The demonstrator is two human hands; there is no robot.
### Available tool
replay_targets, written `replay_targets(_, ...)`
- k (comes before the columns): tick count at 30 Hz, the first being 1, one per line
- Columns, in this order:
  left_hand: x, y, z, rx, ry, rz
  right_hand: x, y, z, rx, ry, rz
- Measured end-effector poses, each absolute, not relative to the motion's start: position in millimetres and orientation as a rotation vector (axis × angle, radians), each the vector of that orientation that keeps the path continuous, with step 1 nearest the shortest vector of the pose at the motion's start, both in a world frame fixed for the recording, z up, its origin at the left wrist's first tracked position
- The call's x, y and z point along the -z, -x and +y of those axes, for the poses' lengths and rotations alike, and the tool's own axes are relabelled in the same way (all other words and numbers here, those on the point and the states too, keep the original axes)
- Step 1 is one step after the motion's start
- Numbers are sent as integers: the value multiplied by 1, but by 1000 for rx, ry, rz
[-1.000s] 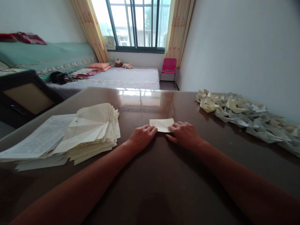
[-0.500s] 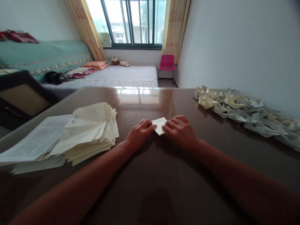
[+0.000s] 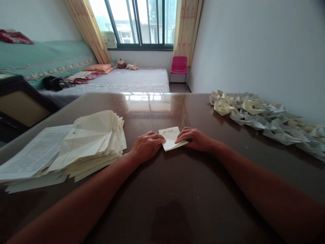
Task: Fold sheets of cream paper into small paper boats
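since half a second ago, the small folded paper (image 3: 170,134) shows more of its face, and the hands are a bit wider apart. the view shifts a little too, so the room sits higher up and more to the nine o'clock side.

the paper lies on the shiny brown bench (image 3: 142,213), between the two hands. dark print runs along its top, and a pale yellow edge shows at its five o'clock side.

the left hand (image 3: 147,145) is at nine o'clock from the paper, and its fingertips touch that side. the right hand (image 3: 198,138) is at three o'clock, with fingers on top of that side. i cannot tell if either grip pinches the paper or just presses on it, because the undersides are hidden.

at nine o'clock, past the left hand, is a thick paper pile (image 3: 88,139). a printed sheet (image 3: 35,149) lies just beside it, and part of that sheet is under the pile. between two and three o'clock, by the wall, lie lots of folded paper shapes (image 3: 251,110), yellow and gray, packed close together.

farther off, a bed (image 3: 144,76) is at eleven o'clock and a pink chair (image 3: 179,65) is at twelve.
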State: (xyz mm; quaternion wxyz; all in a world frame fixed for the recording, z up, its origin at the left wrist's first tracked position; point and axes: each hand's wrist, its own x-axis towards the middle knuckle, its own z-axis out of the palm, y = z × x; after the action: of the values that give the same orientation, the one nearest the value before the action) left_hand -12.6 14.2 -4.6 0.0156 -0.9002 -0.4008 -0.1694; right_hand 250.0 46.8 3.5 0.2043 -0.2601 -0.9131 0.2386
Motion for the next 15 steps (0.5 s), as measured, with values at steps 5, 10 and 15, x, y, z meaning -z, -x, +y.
replay_targets(5,3,11,3,533,2886,-1181,-13,-255,47,-1028,754,-2494)
replay_targets(10,2,4,-3,596,2953,-1283,-16,-259,48,-1364,1007,-2347)
replay_targets(15,5,-1,-4,831,2829,-1804,-3,-251,50,-1044,1269,-2247)
